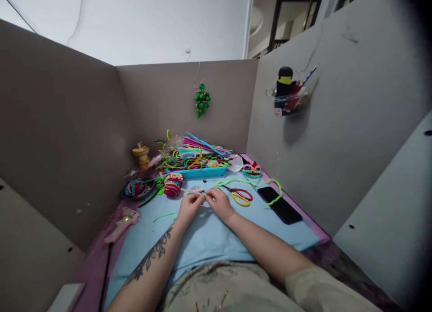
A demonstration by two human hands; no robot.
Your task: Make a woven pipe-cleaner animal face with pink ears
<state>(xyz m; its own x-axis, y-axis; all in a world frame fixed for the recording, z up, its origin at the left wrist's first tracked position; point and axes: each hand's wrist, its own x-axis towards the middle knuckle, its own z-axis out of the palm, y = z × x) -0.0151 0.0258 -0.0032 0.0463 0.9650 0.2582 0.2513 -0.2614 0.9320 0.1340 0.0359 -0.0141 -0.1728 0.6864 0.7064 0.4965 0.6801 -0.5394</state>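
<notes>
My left hand (191, 206) and my right hand (219, 203) meet over the blue cloth, fingertips pinched close together. A pale pipe cleaner (189, 192) sticks out to the left from between them; its other end is hidden by the fingers. Just right of my right hand lie scissors (241, 197) with red and yellow handles. Beyond my left hand sits a striped, multicoloured ball-like craft piece (173, 185), with a green figure (160, 182) beside it. A loose green pipe cleaner (164, 216) rests left of my left wrist.
A blue tray (202, 172) heaped with pipe cleaners (197, 151) stands at the back. A black phone (281, 206) lies right, a pink glue gun (123, 224) left. A bowl (148, 190) sits back left. Grey panels enclose the table; a cup of tools (288, 98) hangs right.
</notes>
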